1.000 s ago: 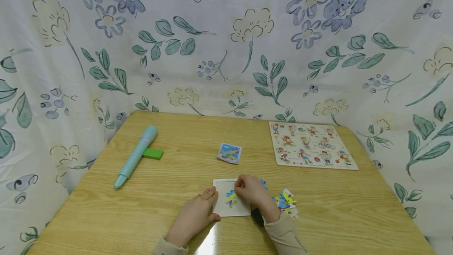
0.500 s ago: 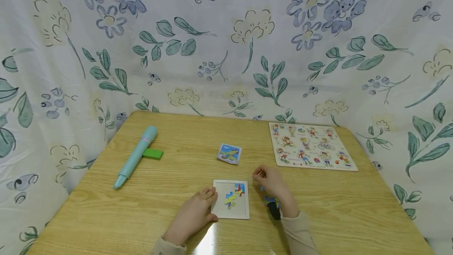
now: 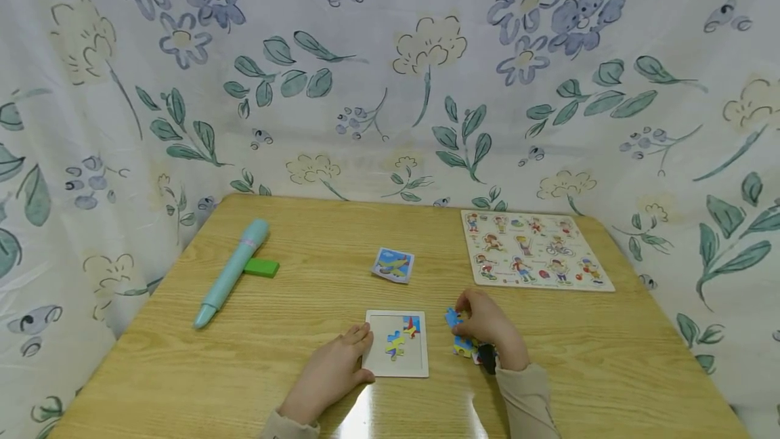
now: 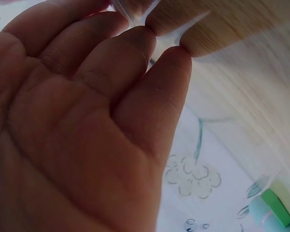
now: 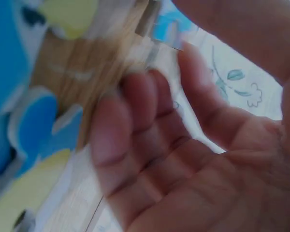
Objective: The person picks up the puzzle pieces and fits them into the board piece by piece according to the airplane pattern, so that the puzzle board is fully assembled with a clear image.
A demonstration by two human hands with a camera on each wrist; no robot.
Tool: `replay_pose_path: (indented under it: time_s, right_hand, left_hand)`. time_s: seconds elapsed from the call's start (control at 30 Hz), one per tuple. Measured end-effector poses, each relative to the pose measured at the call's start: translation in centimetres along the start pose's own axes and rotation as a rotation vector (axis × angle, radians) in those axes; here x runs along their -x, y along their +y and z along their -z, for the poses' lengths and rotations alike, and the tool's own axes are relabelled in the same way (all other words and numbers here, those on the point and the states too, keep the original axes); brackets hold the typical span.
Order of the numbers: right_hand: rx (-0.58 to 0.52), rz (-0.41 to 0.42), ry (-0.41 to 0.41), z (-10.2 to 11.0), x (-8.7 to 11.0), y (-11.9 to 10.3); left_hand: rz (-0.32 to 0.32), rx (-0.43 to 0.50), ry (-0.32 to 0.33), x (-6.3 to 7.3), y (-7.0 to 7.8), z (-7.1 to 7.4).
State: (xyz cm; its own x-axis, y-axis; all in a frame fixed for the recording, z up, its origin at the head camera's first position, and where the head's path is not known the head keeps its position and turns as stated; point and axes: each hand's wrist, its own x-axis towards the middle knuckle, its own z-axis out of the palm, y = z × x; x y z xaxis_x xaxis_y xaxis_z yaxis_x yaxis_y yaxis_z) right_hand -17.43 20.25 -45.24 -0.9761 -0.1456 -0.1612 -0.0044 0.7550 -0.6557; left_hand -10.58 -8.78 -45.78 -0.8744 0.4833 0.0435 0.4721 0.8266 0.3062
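My left hand [image 3: 341, 364] lies with fairly straight fingers along the left rim of a small white puzzle tray [image 3: 378, 366]. Inside the tray, joined blue and yellow jigsaw pieces [image 3: 395, 345] sit mid-board, and a red, yellow and blue group [image 3: 412, 326] fills the top right corner. Right of the tray, my right hand [image 3: 487, 322] reaches over loose jigsaw pieces [image 3: 463, 346], thumb and forefinger apart at a blue piece [image 3: 451, 317]. In the right wrist view, a blue piece [image 5: 171, 24] shows beyond the gap between thumb and forefinger. The hand partly hides the pile.
A picture card of a yellow plane [image 3: 393, 265] lies behind the tray. At the back right is a board with children figures [image 3: 539, 249]. A turquoise pen-shaped tube [image 3: 234, 269] and a green block [image 3: 262, 267] lie at the left. A floral curtain [image 3: 378, 87] hangs behind the table.
My right hand has left the tray's top right corner, where a red, yellow and blue group now shows, and moved right to the loose pieces. The left hand stays on the tray's rim.
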Motion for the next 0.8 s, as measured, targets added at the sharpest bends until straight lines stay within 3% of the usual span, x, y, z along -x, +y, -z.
replay_pose_path:
  time_s: [0.23, 0.5, 0.7, 0.8]
  right_hand:
    - [-0.058, 0.093, 0.022, -0.3, -0.3, -0.3]
    - [-0.196, 0.066, 0.053, -0.8, -0.6, -1.8]
    - [-0.373, 0.115, -0.025, -2.2, -1.5, -3.5]
    - [-0.367, 0.128, -0.057, -3.2, -1.9, -4.5]
  left_hand:
    - [0.010, 0.031, 0.003, 0.1, 0.0, 0.1]
    - [0.022, 0.025, -0.002, 0.1, -0.1, 0.2]
    - [0.023, 0.030, -0.002, 0.2, -0.1, 0.1]
    - [0.019, 0.025, -0.001, 0.2, -0.1, -0.1]
